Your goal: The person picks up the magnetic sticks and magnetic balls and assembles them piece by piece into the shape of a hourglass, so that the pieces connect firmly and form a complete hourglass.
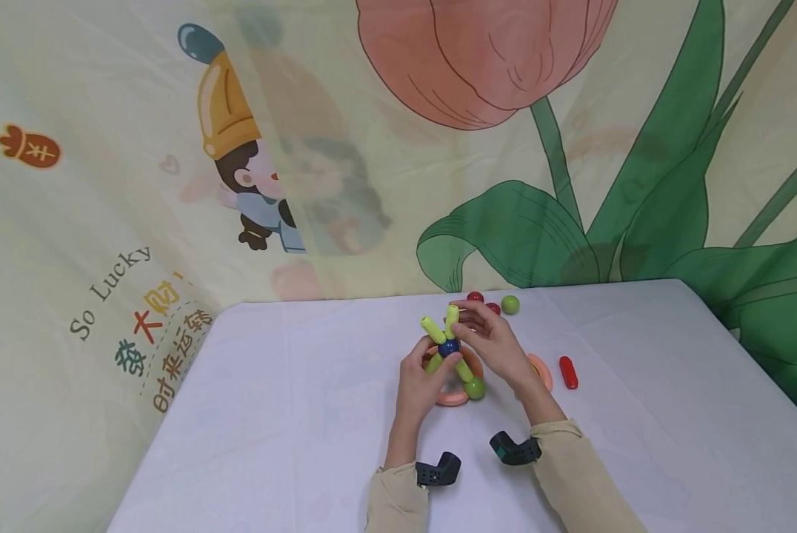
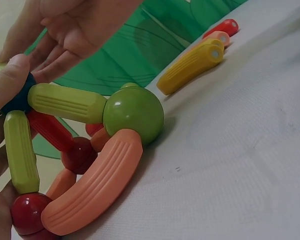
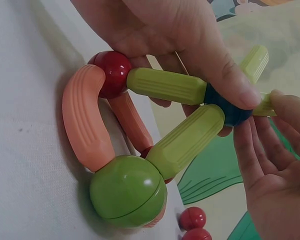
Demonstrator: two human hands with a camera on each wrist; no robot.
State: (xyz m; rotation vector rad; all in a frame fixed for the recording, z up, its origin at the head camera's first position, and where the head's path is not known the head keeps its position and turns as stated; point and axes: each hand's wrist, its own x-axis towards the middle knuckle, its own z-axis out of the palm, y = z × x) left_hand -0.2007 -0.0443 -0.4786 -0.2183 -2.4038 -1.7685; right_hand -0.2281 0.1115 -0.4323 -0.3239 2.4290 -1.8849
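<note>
A magnetic stick-and-ball model stands on the table; its base is a ring of curved orange sticks (image 2: pixel 97 187) joined by red balls (image 2: pixel 31 212) and a green ball (image 3: pixel 128 190). Yellow-green sticks (image 3: pixel 187 142) and one red stick (image 2: pixel 51 131) slope up to a dark blue ball (image 1: pixel 448 348). My left hand (image 1: pixel 417 381) holds this blue ball, its thumb pressed on the side. Two more yellow-green sticks (image 1: pixel 432 329) point up from the blue ball. With thumb and fingers, my right hand (image 1: pixel 495 344) pinches one upper yellow-green stick (image 3: pixel 263 105).
Behind the right hand lie loose red balls (image 3: pixel 192 218) and a green ball (image 1: pixel 510 304). To the right are a red stick (image 1: pixel 568 372), a curved orange stick (image 1: pixel 541 370) and a yellow stick (image 2: pixel 190 67). A printed cloth (image 1: pixel 345 148) hangs behind the white table (image 1: pixel 292 414).
</note>
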